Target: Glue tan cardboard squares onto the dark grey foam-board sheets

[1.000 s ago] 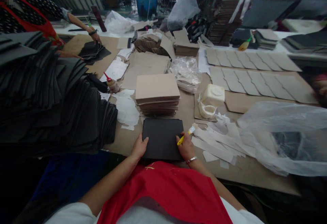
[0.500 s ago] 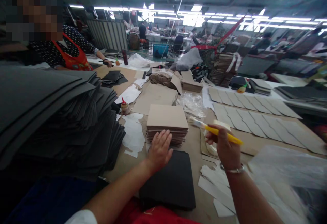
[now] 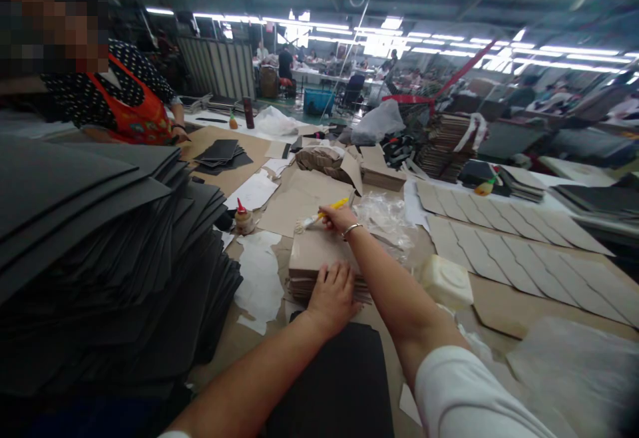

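Note:
My right hand [image 3: 339, 217] grips a yellow-handled brush [image 3: 330, 208]. Its pale bristles lie against the upper left of the top sheet on a stack of beige cardboard sheets [image 3: 315, 255]. At the stack's near edge, my left hand [image 3: 333, 299] rests with fingers stretched out, fingertips on the top sheet. Right in front of me is a black sheet or pile of sheets [image 3: 334, 385], partly covered by my left forearm. A cut-open, whitish plastic container [image 3: 446, 281] stands beyond my right forearm.
Tall piles of dark sheets [image 3: 114, 238] rise on the left. A red-tipped glue bottle [image 3: 244, 217] stands behind torn white paper [image 3: 259, 278]. Overlapping beige panels [image 3: 504, 241] cover the right side. Across the table is a co-worker in an orange apron [image 3: 137, 108].
My right hand has swung left and forward with the brush, from beside the container onto the stack's top sheet. My left hand stays at the near edge.

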### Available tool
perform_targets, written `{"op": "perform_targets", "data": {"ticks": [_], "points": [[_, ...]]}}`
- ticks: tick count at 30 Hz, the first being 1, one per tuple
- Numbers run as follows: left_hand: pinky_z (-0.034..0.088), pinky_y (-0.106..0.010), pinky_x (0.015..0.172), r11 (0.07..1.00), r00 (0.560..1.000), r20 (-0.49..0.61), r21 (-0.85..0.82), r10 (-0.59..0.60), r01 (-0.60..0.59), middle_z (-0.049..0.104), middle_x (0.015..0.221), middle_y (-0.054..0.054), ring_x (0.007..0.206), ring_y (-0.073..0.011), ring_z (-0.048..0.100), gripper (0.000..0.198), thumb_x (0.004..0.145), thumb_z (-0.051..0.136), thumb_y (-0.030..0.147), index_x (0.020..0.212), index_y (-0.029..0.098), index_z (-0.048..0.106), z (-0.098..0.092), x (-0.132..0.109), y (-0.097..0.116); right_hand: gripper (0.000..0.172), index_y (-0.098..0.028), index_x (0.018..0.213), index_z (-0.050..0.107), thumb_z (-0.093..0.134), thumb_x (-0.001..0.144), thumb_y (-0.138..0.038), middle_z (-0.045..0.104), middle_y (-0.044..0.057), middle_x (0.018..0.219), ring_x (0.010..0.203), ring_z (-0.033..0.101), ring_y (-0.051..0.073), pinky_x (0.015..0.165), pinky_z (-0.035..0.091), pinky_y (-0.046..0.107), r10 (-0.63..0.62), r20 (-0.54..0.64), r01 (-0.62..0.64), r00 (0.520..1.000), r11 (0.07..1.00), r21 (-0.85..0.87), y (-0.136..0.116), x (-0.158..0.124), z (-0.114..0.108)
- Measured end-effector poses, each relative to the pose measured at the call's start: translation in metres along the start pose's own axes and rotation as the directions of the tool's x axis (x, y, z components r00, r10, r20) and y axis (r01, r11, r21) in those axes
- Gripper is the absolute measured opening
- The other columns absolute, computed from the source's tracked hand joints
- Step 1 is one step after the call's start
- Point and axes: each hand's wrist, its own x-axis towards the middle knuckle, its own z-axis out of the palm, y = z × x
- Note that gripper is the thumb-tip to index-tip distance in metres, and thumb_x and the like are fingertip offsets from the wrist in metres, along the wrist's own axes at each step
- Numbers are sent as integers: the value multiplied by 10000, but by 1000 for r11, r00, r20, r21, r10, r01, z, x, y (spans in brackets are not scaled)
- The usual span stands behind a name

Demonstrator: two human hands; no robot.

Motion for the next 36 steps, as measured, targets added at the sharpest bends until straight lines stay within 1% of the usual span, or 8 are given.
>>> {"op": "perform_targets", "data": {"ticks": [10, 13, 19, 24, 27, 30, 33, 36], "points": [[360, -463, 953, 1000, 999, -45, 5, 9, -9, 532, 1299, -125, 1157, -278, 484, 387, 837, 525, 347, 1191, 190, 531, -13, 10, 2, 173, -148, 732, 604, 602, 775, -316, 572, -11, 533, 438, 475, 73, 469, 444, 212, -156, -347, 86, 925, 974, -210, 6, -58, -134], [405, -434, 863, 996, 999, -15, 75, -42, 43, 524, 1297, -122, 1069, -267, 513, 270, 826, 545, 309, 1068, 191, 574, -21, 23, 0, 168, -188, 841, 663, 662, 736, -319, 654, 22, 745, 656, 571, 117, 623, 465, 230, -387, -174, 274, 905, 846, -458, 14, -95, -138], [419, -379, 769, 990, 991, 108, 127, -75, 61, 610, 1033, -122, 984, -265, 507, 235, 839, 533, 321, 986, 146, 588, -34, 37, -4, 237, -178, 1008, 661, 512, 864, -294, 658, 83, 809, 701, 591, 149, 629, 432, 249, -523, 416, 581, 744, 200, -789, 38, -197, -126], [414, -358, 720, 984, 991, 119, 170, -69, 48, 594, 966, -179, 929, -260, 519, 246, 860, 400, 129, 977, 65, 606, -32, 30, 15, 276, -193, 934, 660, 458, 896, -377, 693, 60, 831, 714, 628, 142, 642, 450, 232, -643, 238, 542, 728, 327, -774, 15, -217, -136], [427, -370, 732, 980, 990, 106, 187, -90, 69, 586, 1035, -230, 951, -274, 536, 304, 857, 373, 106, 1046, 14, 594, -26, 27, 25, 330, -175, 910, 662, 414, 902, -392, 697, 83, 823, 741, 639, 181, 658, 443, 264, -620, -3, 269, 785, 346, -899, -11, -168, -116], [435, -398, 793, 980, 991, 95, 181, -99, 81, 541, 1166, -282, 1016, -294, 540, 351, 864, 362, 108, 1118, -22, 567, -19, 27, 25, 323, -134, 925, 667, 414, 893, -331, 695, 142, 880, 813, 642, 212, 696, 427, 283, -453, 15, 113, 891, 192, -975, -30, -112, -62], [429, -432, 853, 989, 989, 103, 110, -107, 96, 522, 1223, -279, 1075, -312, 529, 383, 869, 354, 97, 1191, -13, 532, -12, 28, 20, 307, -145, 980, 663, 433, 890, -327, 690, 142, 952, 863, 634, 193, 711, 411, 257, -351, 186, 242, 918, 123, -962, -39, -81, 3], [392, -459, 946, 995, 991, 103, -40, -86, 90, 495, 1303, -213, 1192, -319, 459, 425, 877, 363, 89, 1287, 64, 471, -8, 31, 12, 314, -171, 1006, 663, 440, 896, -363, 692, 115, 943, 859, 624, 181, 711, 400, 249, -354, 407, 475, 842, 129, -871, -38, -82, 41]]}}
